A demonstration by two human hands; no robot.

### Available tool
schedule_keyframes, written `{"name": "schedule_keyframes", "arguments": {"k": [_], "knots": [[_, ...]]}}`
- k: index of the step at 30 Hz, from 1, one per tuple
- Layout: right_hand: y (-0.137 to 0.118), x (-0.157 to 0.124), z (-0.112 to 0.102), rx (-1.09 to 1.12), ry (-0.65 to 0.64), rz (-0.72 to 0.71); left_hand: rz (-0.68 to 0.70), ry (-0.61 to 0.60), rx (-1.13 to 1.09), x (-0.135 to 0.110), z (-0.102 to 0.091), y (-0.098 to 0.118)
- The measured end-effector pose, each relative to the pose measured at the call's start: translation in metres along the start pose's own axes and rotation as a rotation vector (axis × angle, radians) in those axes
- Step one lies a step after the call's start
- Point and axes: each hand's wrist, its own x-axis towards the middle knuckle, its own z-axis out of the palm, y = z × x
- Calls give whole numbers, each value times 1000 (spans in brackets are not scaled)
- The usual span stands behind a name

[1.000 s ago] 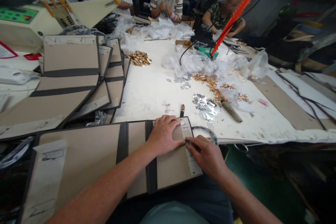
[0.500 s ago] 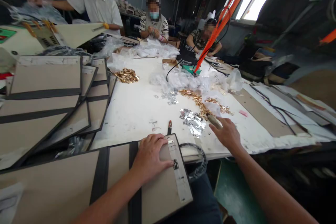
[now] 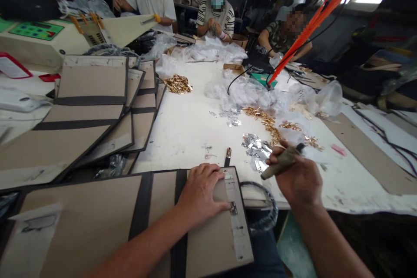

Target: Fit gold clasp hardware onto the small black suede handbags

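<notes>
Resting on the grey-brown panel (image 3: 210, 243), the left hand (image 3: 205, 189) lies with its fingers spread apart, gripping nothing; its thumb touches a small metal plate (image 3: 233, 208) on the white strip (image 3: 236, 234) along the panel's right end. The right hand (image 3: 299, 178) is closed around a wrapped tool (image 3: 280, 163), held tilted over the bench (image 3: 192, 117) and apart from the panel. The panel lies at the near edge of the bench, partly over the person's lap, with a strap (image 3: 228, 156) projecting beyond its far edge and a plastic-wrapped loop (image 3: 272, 213) just beside its right edge. Progress is judged partial: 1 plate sits at the thumb, and 1 bright piece (image 3: 228, 177) shows near the fingertips at the strip's far end. Whether these are fastened cannot be determined; dark marks lower on the strip are too small to identify. On the panel's left part, a white patch (image 3: 37, 228) carries a drawn outline with no metal visible, so that area is judged outstanding. Silver plates (image 3: 256, 150) and gold-coloured pieces (image 3: 269, 127) lie loose on the bench. At left, stacked panels (image 3: 93, 80) show no discernible fittings and are judged unworked.
</notes>
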Motion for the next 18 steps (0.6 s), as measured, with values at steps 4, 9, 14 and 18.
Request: {"name": "schedule_keyframes", "arguments": {"k": [4, 9, 14, 18], "knots": [[28, -14, 69, 62, 61, -45, -15, -8, -6, 0, -1, 1], [52, -15, 81, 29, -19, -86, -10, -20, -16, -1, -1, 1], [69, -21, 81, -44, -121, -82, 1, -17, -22, 0, -2, 1], [64, -24, 86, -287, -251, -111, -8, -14, -32, -1, -2, 2]]}}
